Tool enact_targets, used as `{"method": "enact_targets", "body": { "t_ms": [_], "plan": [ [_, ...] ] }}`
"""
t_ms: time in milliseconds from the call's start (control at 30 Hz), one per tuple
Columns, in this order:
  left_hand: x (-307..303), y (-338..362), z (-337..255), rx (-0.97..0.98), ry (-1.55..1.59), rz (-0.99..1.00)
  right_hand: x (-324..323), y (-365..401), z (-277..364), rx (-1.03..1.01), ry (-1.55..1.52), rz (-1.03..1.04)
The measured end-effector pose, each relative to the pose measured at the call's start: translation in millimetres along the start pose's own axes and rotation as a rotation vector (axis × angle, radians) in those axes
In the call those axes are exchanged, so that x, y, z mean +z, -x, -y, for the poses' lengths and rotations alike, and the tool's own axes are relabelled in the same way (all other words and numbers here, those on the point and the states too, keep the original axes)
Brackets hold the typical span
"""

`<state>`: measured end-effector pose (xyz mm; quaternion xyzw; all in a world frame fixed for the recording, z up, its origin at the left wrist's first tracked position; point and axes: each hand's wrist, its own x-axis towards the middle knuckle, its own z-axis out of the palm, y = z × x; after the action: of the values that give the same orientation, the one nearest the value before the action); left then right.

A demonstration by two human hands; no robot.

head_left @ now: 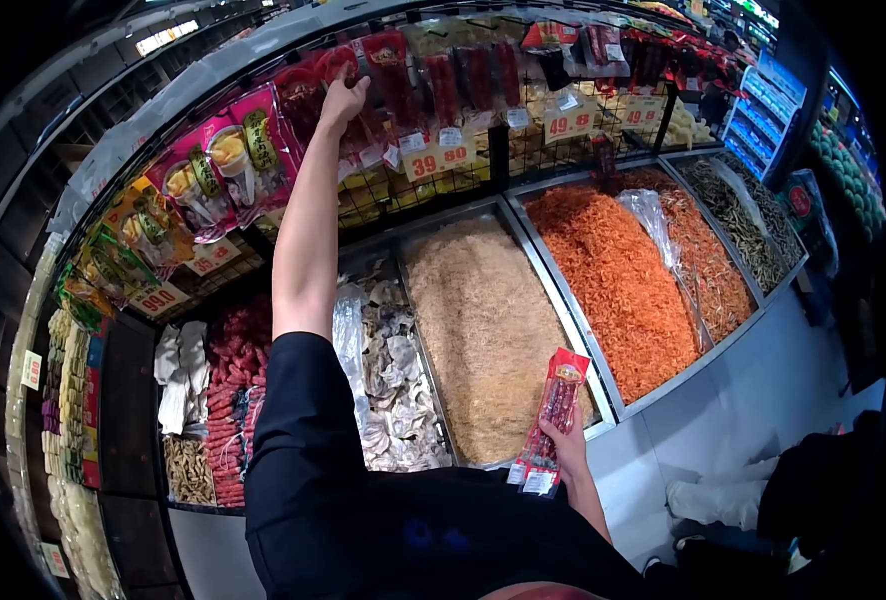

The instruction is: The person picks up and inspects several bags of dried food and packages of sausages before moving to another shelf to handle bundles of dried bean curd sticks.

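Observation:
Stretched up to the hanging rack, my left hand [345, 97] has its fingers closed at the top of a red-topped sausage packet [335, 64]. Part of that packet is hidden behind the hand and forearm. Beside it hangs another red sausage packet [387, 75]. Low in front of my body, my right hand [565, 447] grips a clear packet of dark red sausages [559, 410] with a red top and white labels at its lower end. This packet is held tilted above the edge of the tray of tiny dried shrimp [483, 340].
Trays hold orange dried shrimp [603, 285], small dried fish [728, 200], pale dried pieces [398, 400] and loose sausages [231, 400]. Price cards [440, 160] hang below the rack. Pink packs [233, 160] hang at left. Another person's pale-trousered leg [718, 497] is at lower right.

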<state>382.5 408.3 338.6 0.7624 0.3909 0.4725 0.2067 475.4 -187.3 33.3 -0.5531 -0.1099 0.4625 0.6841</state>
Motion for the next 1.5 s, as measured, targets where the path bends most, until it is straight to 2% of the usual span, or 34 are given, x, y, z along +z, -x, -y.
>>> {"method": "enact_targets", "body": {
  "t_ms": [33, 133, 200, 267, 333, 400, 467, 567, 600, 667, 733, 800, 833, 867, 933, 967, 1000, 1033, 1067, 1133, 1167, 1233, 1267, 1333, 1367, 1467, 1500],
  "plan": [
    [2.8, 1.7, 6.5, 0.159, 0.053, -0.040, -1.7, -0.7, -1.6, -0.007, -0.026, 0.007],
    [3.1, 8.3, 15.8, 0.107, 0.049, -0.085, 0.8, 6.1, 7.5, 0.014, -0.022, -0.017],
    [3.3, 12.7, 17.7, 0.143, 0.070, -0.110, -4.5, 2.5, 1.8, 0.005, -0.020, -0.021],
    [7.8, 8.2, 35.9, 0.282, 0.249, -0.181, -8.2, -1.3, -2.9, -0.004, -0.016, -0.019],
    [5.4, 14.0, 30.9, 0.279, 0.220, -0.207, -8.7, -5.0, -2.9, 0.013, -0.024, 0.002],
    [3.5, 13.7, 27.6, 0.206, 0.344, -0.257, -6.4, -6.2, 0.0, 0.014, -0.002, 0.020],
    [-3.5, 8.6, 28.4, 0.189, 0.265, -0.263, -6.2, -8.4, -0.4, 0.017, 0.020, 0.037],
    [-11.7, 8.7, 17.4, 0.075, -0.162, -0.172, -5.1, -13.9, -6.3, -0.013, 0.034, 0.051],
    [-16.0, 9.2, 11.7, -0.046, -0.233, -0.027, -2.7, -13.6, -6.0, -0.009, 0.039, 0.045],
    [-17.6, 27.2, -8.3, -0.198, -0.465, 0.071, 0.3, -12.9, -5.1, -0.004, 0.044, 0.039],
    [-24.7, 66.3, -37.3, -0.241, -0.549, 0.152, 1.7, -12.5, -4.3, 0.021, 0.043, 0.057],
    [-16.2, 121.0, -38.9, -0.044, -0.578, 0.070, -0.5, -12.0, -5.6, 0.032, 0.038, 0.053],
    [-6.3, 148.5, -28.4, 0.070, -0.433, 0.157, -0.3, -12.8, -7.5, 0.040, 0.031, 0.049],
    [-0.6, 191.3, -45.3, -0.084, -0.212, 0.391, 0.6, -12.2, -9.1, 0.044, 0.021, 0.046],
    [30.4, 275.1, -39.7, -0.099, 0.018, 0.842, 2.2, -11.5, -5.4, 0.020, 0.050, 0.061],
    [48.1, 318.5, -33.6, -0.217, 0.059, 1.150, 8.1, -7.3, -0.2, 0.014, 0.043, 0.048],
    [62.4, 363.3, -29.2, -0.243, 0.151, 1.382, 7.9, -7.7, -1.0, 0.018, 0.039, 0.037],
    [79.4, 409.2, -17.8, -0.212, 0.225, 1.501, 6.8, -8.4, -3.9, 0.035, 0.037, 0.062],
    [95.2, 457.3, -8.2, -0.349, 0.375, 1.526, 4.6, -11.1, -6.7, 0.046, 0.036, 0.088],
    [102.4, 519.5, -21.4, -0.622, 0.699, 1.371, 0.5, -12.9, -12.4, 0.067, 0.045, 0.129],
    [105.0, 536.2, -26.5, -0.620, 0.702, 1.377, 2.9, -14.1, -11.9, 0.040, 0.138, 0.151],
    [106.1, 560.1, -34.5, -0.912, 0.877, 0.984, 9.3, -12.3, -8.9, -0.002, 0.257, 0.200],
    [107.7, 568.4, -32.8, -0.915, 0.876, 0.981, 8.0, -13.6, -13.2, 0.001, 0.258, 0.202],
    [114.8, 582.0, -17.8, -0.769, 0.875, 0.803, 8.7, -17.6, -22.5, -0.054, 0.320, 0.196],
    [121.0, 586.6, -10.6, -0.728, 1.024, 0.720, 9.4, -17.7, -22.4, -0.051, 0.319, 0.204],
    [105.7, 567.9, -15.0, -0.706, 1.022, 0.784, 19.0, -17.8, -7.1, -0.009, 0.340, 0.222],
    [95.2, 556.6, -19.6, -0.920, 0.926, 0.873, 19.7, -19.0, -5.5, -0.060, 0.375, 0.221]
  ]
}}
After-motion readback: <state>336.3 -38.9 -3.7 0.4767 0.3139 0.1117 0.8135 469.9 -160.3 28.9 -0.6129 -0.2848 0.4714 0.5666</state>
